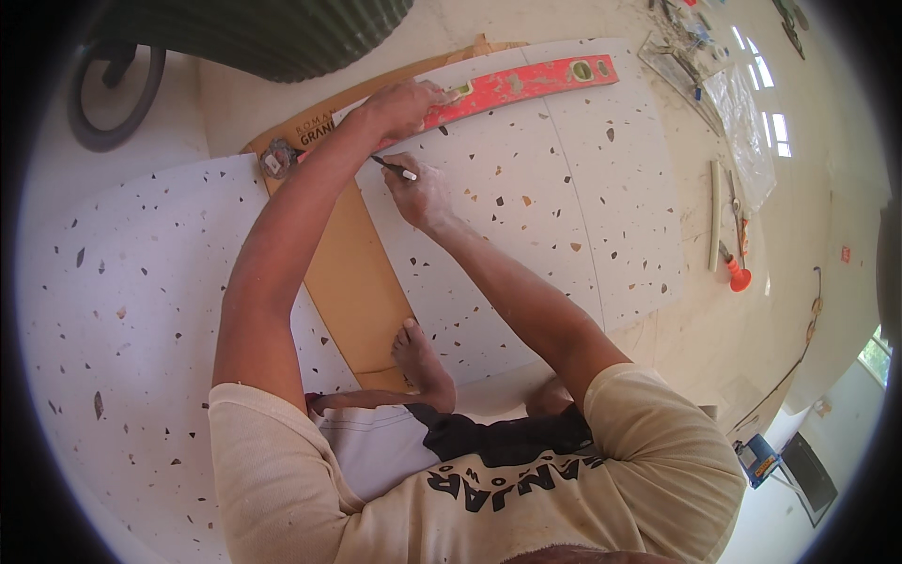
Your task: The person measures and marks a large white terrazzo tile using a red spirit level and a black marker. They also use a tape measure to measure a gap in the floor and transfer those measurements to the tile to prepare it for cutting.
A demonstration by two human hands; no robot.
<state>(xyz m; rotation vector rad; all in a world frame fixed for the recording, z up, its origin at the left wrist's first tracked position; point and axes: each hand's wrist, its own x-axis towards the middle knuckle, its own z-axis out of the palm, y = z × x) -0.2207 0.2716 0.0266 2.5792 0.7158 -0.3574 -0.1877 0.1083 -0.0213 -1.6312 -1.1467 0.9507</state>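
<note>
A red spirit level (521,86), smeared with grey dust, lies across the far part of a white speckled terrazzo-look tile (498,254). My left hand (406,108) grips the level near its left end and holds it down against the tile. Just below that hand, my right hand (423,193) pinches a black marker (402,172) with a white end. Its tip points up and left, close to the level's lower edge and the tile's left edge; exact contact is too small to tell. Flattened brown cardboard (348,273) lies under and beside the tile.
Another speckled tile (141,282) lies at the left. A round grey thing (278,159), perhaps a tape measure, sits on the cardboard. A dark green ribbed object (272,38) overhangs the far left. Plastic sheeting (742,122) and a red-ended tool (738,274) lie on the right. My bare foot (420,362) is near.
</note>
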